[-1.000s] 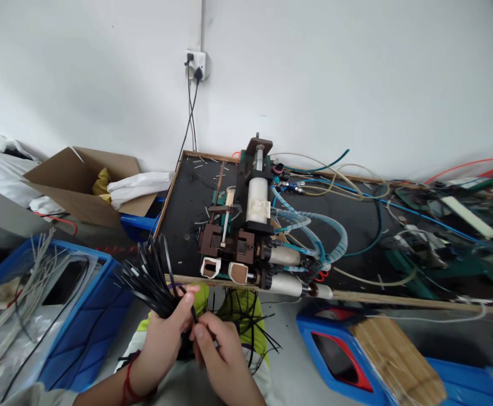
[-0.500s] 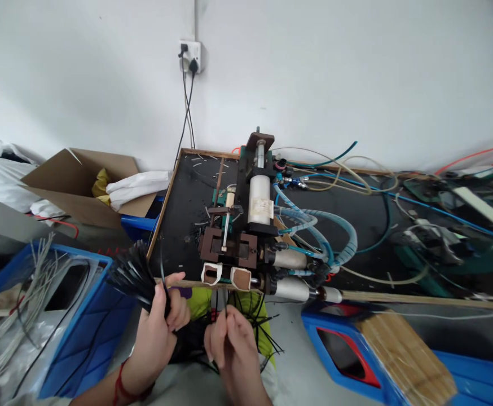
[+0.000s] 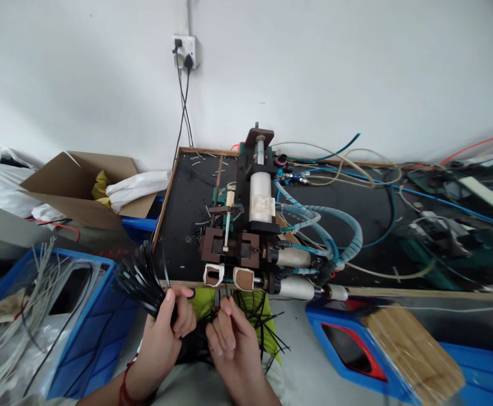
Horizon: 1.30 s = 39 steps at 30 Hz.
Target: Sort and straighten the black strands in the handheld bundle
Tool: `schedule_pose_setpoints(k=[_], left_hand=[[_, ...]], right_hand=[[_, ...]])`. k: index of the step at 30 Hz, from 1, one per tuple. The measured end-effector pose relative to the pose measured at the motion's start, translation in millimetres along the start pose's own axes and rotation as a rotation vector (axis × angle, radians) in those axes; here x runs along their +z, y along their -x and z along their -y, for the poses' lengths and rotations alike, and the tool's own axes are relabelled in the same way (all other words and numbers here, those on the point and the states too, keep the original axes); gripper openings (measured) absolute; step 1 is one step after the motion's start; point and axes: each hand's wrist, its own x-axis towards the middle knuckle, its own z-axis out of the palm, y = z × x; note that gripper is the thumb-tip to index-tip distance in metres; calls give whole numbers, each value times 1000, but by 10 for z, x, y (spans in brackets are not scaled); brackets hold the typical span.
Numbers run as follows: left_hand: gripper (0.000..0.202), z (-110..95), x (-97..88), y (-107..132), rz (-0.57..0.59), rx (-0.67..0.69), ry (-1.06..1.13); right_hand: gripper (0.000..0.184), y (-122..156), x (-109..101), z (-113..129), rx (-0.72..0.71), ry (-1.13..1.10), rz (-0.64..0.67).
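Observation:
My left hand (image 3: 166, 327) is closed around a bundle of black wires (image 3: 140, 282), their loose ends fanning up and left. One wire sticks up apart from the rest by the thumb. My right hand (image 3: 236, 341) pinches a single thin black wire (image 3: 226, 288) between thumb and fingertips. That wire points up at the gap between two white-edged brown pads (image 3: 243, 279) at the front of a pneumatic wire-stripping machine (image 3: 229, 248); whether it touches them I cannot tell. More black wires (image 3: 267, 321) lie across my lap, partly behind my right hand.
The machine stands on a black-topped bench (image 3: 183, 225) with a wooden rim; blue air hoses (image 3: 348, 225) run right. On the left are a blue crate (image 3: 81, 316) with pale wires and a cardboard box (image 3: 77, 180). A blue bin (image 3: 335, 349) with brown cardboard sits at lower right.
My right hand has risen slightly, bringing its wire's tip up to the gap between the pads. The left hand and its bundle have shifted a little right and down in view.

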Motion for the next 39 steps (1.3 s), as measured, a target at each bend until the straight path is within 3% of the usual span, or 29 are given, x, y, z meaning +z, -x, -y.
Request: schedule_pose_setpoints(k=[15,23,28,31,34,37,39], left_hand=[[33,-8,-61,5,39,-30,98],[25,-41,-39,59,-117,23,-37],[16,-84,-3,87,-143,27,-80],[18,-68,-14,141,-124,23,-87],[22,-20,-31,210,-102,14,-79],[26,40,-48,265,-64,6,-107],[26,78,-62,294,-48,-6,-128]], right_hand=[[19,-34,31,-4,-14,-26,-10],[21,-37,22,-85,-66,16,-27],[26,-38,6,-100,-114,111,-39],[31,1,-18,-106,-179,318,-47],[37,122,-129,-22,-297,755,-82],[43,358,-404,284,-410,1279,-190],[55,576,-635,610,-344,1543,-310]])
